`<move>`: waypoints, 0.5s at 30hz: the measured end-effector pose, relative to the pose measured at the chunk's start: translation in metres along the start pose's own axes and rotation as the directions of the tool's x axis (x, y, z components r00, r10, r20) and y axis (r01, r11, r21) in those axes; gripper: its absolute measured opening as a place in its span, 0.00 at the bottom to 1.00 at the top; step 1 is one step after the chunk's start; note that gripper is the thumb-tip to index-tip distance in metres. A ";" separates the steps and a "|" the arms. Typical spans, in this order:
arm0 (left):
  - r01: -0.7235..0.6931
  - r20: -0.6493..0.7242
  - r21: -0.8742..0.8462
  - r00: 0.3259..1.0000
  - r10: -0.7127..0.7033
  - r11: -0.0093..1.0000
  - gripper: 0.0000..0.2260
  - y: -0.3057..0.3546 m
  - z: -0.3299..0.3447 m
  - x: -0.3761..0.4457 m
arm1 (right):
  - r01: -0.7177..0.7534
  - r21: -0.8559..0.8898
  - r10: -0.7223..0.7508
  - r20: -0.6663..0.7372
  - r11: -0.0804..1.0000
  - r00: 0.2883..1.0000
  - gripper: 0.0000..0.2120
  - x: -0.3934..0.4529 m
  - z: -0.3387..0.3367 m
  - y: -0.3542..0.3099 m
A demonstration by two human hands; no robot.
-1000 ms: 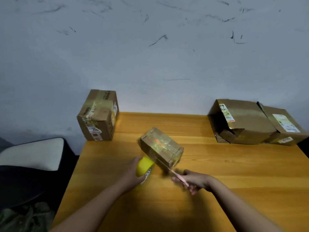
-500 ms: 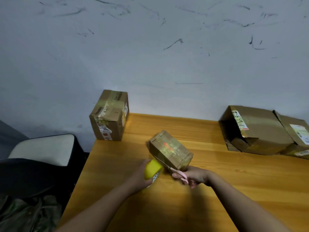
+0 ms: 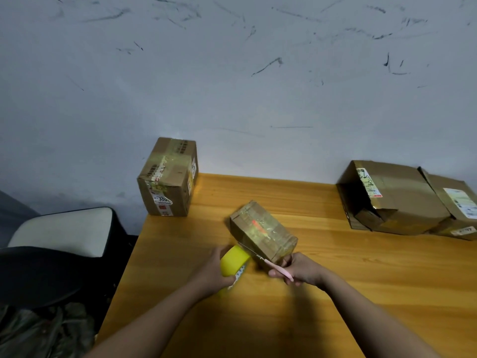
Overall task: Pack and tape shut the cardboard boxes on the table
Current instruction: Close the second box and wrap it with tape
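- The small brown cardboard box wrapped in glossy clear tape (image 3: 263, 232) lies tilted on the orange wooden tabletop (image 3: 361, 280), just beyond both hands; a red mark shows through the shiny tape on its upper face.
- The left hand (image 3: 213, 273) has its grip curled round a yellow roll of packing tape (image 3: 234, 260), which stands on edge just left of the small box's near corner.
- The right hand (image 3: 300, 270) has its grip closed round the pink handles of a pair of scissors (image 3: 268, 262); the thin metal blades reach up and left from that grip along the box's near lower edge toward the roll.
- Whether the blades are parted or together is too fine to tell.
- Far left of the left grip, at the tabletop's back corner, stands a taller brown cardboard box with tape bands and a white printed label (image 3: 167, 178), shut and upright against the wall.
- Well right of the right grip, at the back edge, lies a crumpled brown cardboard box with an open end flap (image 3: 392, 197), and touching it on its far side a flatter brown cardboard box bearing a white shipping label (image 3: 456, 202).
- The tabletop shows straight wood grain and a smooth, faintly glossy finish.
- Behind it rises a pale grey wall scuffed with dark streaks (image 3: 232, 86).
- Left of the tabletop sits a black chair with a pale cushion (image 3: 59, 228), above a dull mottled heap of cloth (image 3: 46, 332) on the floor.
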State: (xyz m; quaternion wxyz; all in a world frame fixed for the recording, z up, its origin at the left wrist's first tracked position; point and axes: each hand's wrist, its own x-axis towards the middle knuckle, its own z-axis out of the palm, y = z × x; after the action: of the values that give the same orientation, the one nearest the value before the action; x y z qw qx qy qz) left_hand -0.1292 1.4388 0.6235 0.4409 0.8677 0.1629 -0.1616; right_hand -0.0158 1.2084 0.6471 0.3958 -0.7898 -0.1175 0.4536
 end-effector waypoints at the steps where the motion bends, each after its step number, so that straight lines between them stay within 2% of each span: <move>1: 0.016 0.005 0.004 1.000 -0.016 1.000 0.37 0.000 -0.001 0.000 | -0.002 -0.007 0.002 -0.003 1.000 1.000 0.11 -0.001 0.001 -0.001; 8: 0.037 0.021 -0.050 0.999 -0.036 0.998 0.20 0.008 -0.007 -0.002 | -0.058 -0.088 0.063 0.050 0.994 0.997 0.13 -0.008 0.003 -0.017; 12: 0.022 -0.007 -0.062 1.000 -0.023 0.998 0.19 0.009 -0.005 -0.002 | -0.064 -0.109 0.071 0.063 0.992 0.995 0.11 -0.008 0.005 -0.025; 15: 0.026 -0.013 -0.052 1.000 -0.027 0.998 0.18 0.009 -0.006 -0.004 | -0.055 -0.134 0.064 0.063 0.989 0.996 0.14 -0.009 0.005 -0.032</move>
State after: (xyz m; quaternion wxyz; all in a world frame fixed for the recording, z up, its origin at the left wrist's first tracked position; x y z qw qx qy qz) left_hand -0.1284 1.4379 0.6346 0.4602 0.8547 0.1816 -0.1575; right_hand -0.0192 1.2272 0.6745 0.3245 -0.8018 -0.1368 0.4827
